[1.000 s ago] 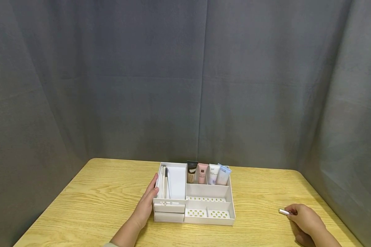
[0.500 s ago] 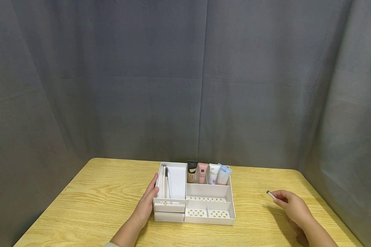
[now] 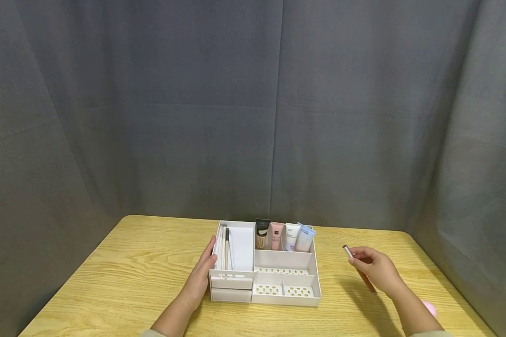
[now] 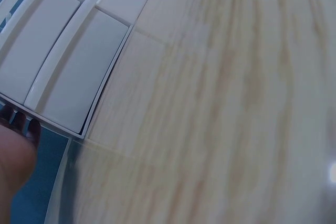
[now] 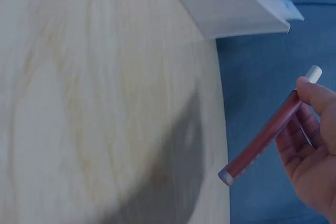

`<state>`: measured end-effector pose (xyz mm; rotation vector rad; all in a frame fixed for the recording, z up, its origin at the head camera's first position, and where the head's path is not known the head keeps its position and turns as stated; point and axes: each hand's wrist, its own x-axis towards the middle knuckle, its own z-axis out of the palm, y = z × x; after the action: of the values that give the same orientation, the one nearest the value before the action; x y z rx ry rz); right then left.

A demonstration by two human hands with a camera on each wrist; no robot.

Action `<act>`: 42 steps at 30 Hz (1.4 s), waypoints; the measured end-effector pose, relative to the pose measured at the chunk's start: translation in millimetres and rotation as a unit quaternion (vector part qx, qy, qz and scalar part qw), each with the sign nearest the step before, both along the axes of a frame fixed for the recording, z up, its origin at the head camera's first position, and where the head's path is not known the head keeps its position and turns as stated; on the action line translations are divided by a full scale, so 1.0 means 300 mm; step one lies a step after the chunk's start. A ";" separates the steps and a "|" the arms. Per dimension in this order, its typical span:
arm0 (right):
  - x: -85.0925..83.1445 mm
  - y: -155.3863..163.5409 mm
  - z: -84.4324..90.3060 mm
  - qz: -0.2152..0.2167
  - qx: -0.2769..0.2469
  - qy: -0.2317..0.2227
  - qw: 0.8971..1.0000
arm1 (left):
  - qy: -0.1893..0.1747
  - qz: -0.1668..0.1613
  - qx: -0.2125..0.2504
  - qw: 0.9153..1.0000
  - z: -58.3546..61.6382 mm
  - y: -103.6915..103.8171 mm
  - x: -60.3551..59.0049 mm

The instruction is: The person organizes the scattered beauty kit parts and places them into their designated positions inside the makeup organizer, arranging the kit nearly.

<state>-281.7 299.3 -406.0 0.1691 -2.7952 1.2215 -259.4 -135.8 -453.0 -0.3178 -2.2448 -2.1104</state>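
A white compartment organizer (image 3: 316, 276) sits mid-table, with two small drawers (image 3: 231, 289) at its front left. My left hand (image 3: 202, 274) rests with straight fingers against the organizer's left wall. My right hand (image 3: 377, 269) is lifted above the table to the right of the organizer and pinches a slim reddish-brown tube with silver ends (image 3: 358, 267), seen close in the right wrist view as the tube (image 5: 265, 132). The left wrist view shows the drawer fronts (image 4: 73, 85) and my fingertips (image 4: 18, 121).
Several cosmetic tubes (image 3: 283, 236) stand in the organizer's back compartments, and brushes (image 3: 225, 250) lie in its left tray. A pink object (image 3: 429, 307) lies on the wooden table (image 3: 122, 271) near my right forearm. Grey curtain surrounds the table.
My right hand has lifted the slim tube off the table at the right and carried it up and leftward toward the organizer. The pink object came into sight. The left hand stayed put.
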 end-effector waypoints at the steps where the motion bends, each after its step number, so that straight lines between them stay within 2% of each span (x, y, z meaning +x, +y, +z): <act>1: -0.002 -0.012 0.006 0.001 -0.003 0.002 1.000 | 0.000 0.001 -0.002 1.000 0.000 0.000 0.000; 11: -0.015 -0.137 0.052 0.017 -0.043 0.019 0.999 | 0.002 0.002 -0.004 1.000 0.003 0.000 0.001; 16: -0.016 -0.204 0.080 0.043 -0.055 0.036 0.997 | 0.000 0.003 -0.004 1.000 0.003 0.000 0.001; 21: -0.016 -0.274 0.107 0.072 -0.064 0.030 0.995 | -0.004 0.004 -0.005 1.000 0.002 -0.001 0.001; 27: -0.027 -0.356 0.129 0.082 -0.069 0.017 0.994 | -0.001 -0.002 0.001 1.000 0.001 -0.001 0.000; 35: -0.054 -0.438 0.134 0.096 -0.071 0.018 0.993 | 0.002 -0.005 0.004 1.000 0.002 -0.002 -0.001; 42: -0.070 -0.474 0.103 0.120 -0.091 0.009 0.989 | 0.003 -0.004 0.001 1.000 0.003 -0.001 0.001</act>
<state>-302.6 157.0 -374.9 0.5127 -2.6879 1.5089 -259.0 -136.0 -452.2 -0.3325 -2.2415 -2.1129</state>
